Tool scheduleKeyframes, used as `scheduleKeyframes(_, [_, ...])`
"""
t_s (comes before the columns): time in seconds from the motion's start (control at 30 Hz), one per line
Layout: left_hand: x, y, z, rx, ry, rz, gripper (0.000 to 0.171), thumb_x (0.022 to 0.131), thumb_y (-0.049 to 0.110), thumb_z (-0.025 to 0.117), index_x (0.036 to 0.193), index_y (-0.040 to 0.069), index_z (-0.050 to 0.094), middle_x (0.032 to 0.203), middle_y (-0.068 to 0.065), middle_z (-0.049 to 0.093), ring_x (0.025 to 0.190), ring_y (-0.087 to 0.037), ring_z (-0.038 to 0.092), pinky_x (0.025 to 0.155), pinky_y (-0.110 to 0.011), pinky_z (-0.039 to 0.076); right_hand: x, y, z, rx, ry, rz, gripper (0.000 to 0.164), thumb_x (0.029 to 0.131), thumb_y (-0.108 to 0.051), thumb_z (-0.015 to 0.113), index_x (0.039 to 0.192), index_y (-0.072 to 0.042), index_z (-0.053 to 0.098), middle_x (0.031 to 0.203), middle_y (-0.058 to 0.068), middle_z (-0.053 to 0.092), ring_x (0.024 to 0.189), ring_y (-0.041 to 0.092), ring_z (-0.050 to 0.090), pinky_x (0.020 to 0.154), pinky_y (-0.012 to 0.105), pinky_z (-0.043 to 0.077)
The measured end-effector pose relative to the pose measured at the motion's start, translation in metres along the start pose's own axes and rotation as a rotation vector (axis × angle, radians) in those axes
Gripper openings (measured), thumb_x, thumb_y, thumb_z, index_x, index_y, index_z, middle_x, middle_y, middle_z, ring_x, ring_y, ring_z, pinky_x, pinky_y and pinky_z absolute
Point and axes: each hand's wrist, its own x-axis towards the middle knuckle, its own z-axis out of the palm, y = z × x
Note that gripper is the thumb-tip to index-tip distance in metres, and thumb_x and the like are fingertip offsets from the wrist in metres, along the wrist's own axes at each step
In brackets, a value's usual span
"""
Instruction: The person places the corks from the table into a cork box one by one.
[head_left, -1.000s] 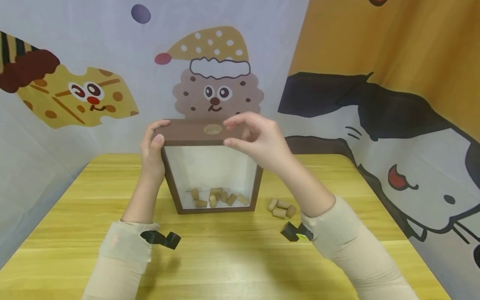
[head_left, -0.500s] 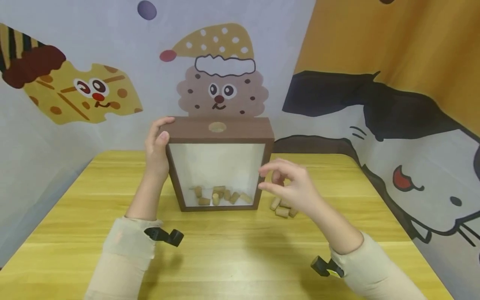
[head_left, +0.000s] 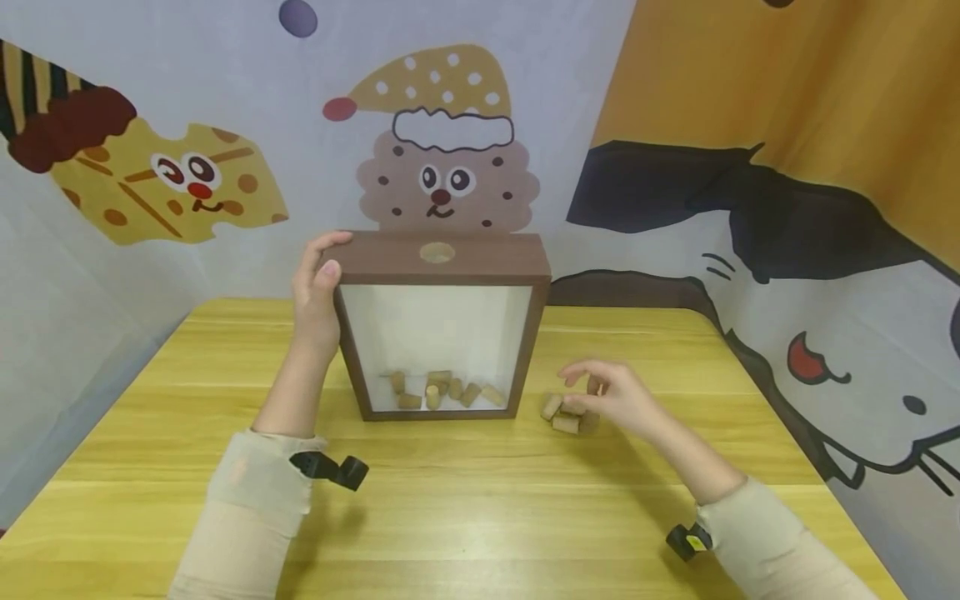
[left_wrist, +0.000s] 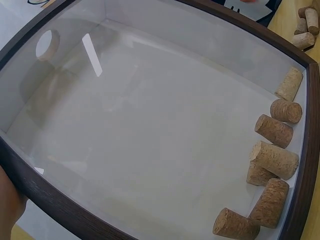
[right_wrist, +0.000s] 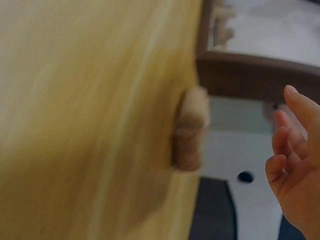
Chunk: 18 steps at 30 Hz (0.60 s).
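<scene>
A brown shadow box with a clear front and a round hole in its top stands upright on the table. My left hand grips its top left corner, thumb at the front edge and fingers over the top. Several corks lie along the bottom inside, clearly seen in the left wrist view. Right of the box, a small cluster of loose corks lies on the table. Just over them hovers my right hand, fingers loosely bent and holding nothing; it partly covers the cluster in the head view.
The yellow wood-grain table runs back to a curtain printed with cartoon figures. A small black camera sits on the right wrist, another camera on the left. Behind the box, the table's back edge is close.
My right hand has moved from above the box top, down and right past the box's side, to the loose corks. The left hand keeps its grip on the box.
</scene>
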Motion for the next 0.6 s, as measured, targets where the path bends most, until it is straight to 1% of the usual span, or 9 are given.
scheduleKeyframes(0.1, [0.000,0.000,0.000,0.004,0.001,0.001,0.053,0.081,0.054,0.059,0.117,0.015,0.064,0.132,-0.021,0.047,0.130,-0.025,0.032,0.106,-0.041,0.008,0.000,0.015,-0.002,-0.022,-0.045,0.046,0.032,0.080,-0.011,0.076,0.110,-0.006,0.068,0.096,0.011,0.066,0.060,0.013,0.050,0.045,0.025,0.040])
scheduleKeyframes(0.2, [0.000,0.000,-0.001,0.007,0.002,-0.002,0.052,0.081,0.054,0.059,0.117,0.016,0.064,0.132,-0.021,0.047,0.130,-0.025,0.032,0.106,-0.041,0.008,0.001,0.026,-0.002,-0.055,-0.097,0.088,0.034,0.081,-0.013,0.076,0.112,-0.004,0.067,0.097,0.009,0.067,0.058,0.014,0.049,0.045,0.025,0.039])
scheduleKeyframes(0.3, [0.000,0.000,0.000,0.007,0.002,-0.005,0.052,0.081,0.054,0.059,0.116,0.016,0.064,0.132,-0.018,0.049,0.129,-0.025,0.033,0.106,-0.041,0.009,0.001,0.035,-0.002,-0.070,-0.151,0.137,0.035,0.081,-0.014,0.076,0.113,-0.005,0.066,0.098,0.006,0.067,0.056,0.014,0.049,0.046,0.026,0.040])
scheduleKeyframes(0.47, [0.000,0.000,-0.001,0.005,-0.004,-0.006,0.052,0.082,0.054,0.059,0.117,0.016,0.063,0.132,-0.015,0.050,0.129,-0.025,0.033,0.106,-0.041,0.009,0.002,0.046,-0.001,-0.054,-0.206,0.206,0.035,0.082,-0.013,0.075,0.115,-0.007,0.065,0.099,0.005,0.066,0.057,0.014,0.049,0.050,0.027,0.043])
scheduleKeyframes(0.6, [0.000,0.000,-0.001,0.007,-0.006,-0.006,0.052,0.082,0.053,0.058,0.117,0.016,0.063,0.133,-0.016,0.049,0.130,-0.025,0.033,0.106,-0.042,0.009,0.003,0.055,-0.001,-0.020,-0.229,0.217,0.035,0.082,-0.013,0.074,0.115,-0.006,0.065,0.098,0.005,0.065,0.059,0.013,0.050,0.054,0.028,0.044])
